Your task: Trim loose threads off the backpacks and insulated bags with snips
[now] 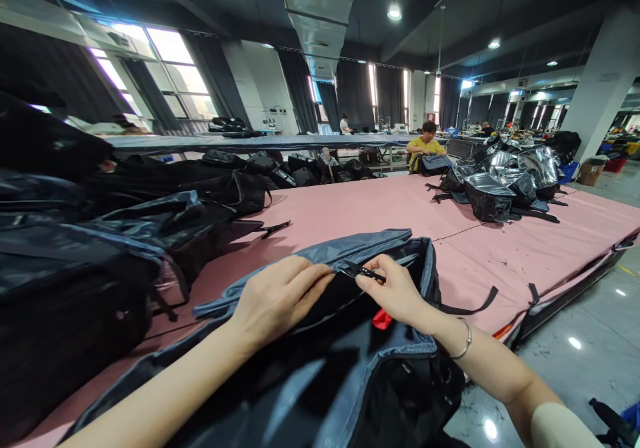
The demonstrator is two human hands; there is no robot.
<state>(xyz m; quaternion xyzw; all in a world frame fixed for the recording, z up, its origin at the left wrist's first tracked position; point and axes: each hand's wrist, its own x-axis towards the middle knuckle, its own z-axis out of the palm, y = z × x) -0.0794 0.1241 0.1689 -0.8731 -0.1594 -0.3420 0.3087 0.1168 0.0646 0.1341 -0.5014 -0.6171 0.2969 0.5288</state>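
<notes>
Black bag [400, 395] cut off at bottom; R hand [393, 289] tool [370, 275] tip unclear.

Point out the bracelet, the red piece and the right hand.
Bracelet [470, 337]: head view, on its band.
Red piece [382, 319]: head view, its middle.
Right hand [396, 293]: head view, back of the hand.

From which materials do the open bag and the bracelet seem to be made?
Open bag: probably synthetic cloth, slightly shiny; its grey lining creases and catches light.
Bracelet: likely polished metal, thin and gleaming, though coated plastic is possible.
</notes>
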